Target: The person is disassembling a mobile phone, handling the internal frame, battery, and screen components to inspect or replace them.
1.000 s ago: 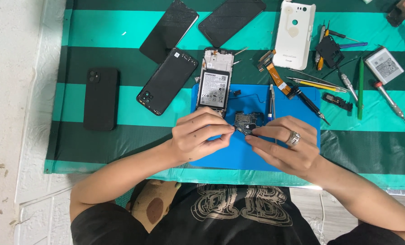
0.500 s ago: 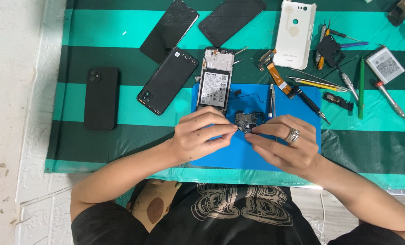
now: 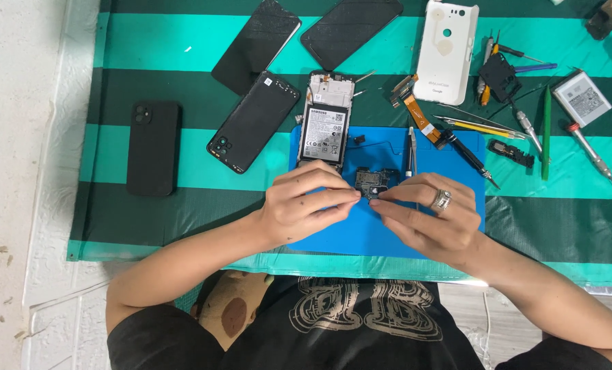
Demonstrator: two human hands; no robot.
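both hands' grip [image 3: 369,195] on small circuit board [image 3: 376,181]

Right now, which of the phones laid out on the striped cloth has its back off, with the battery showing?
The opened phone, lying half on the blue mat just beyond both hands. The other phones and panels show only closed black or white surfaces.

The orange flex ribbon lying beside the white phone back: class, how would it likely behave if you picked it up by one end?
The orange flex ribbon looks thin and flat, so it would probably droop and bend rather than stay stiff. It seems very light for its length. Its small connector ends look delicate, so a sharp fold or tug might damage it.
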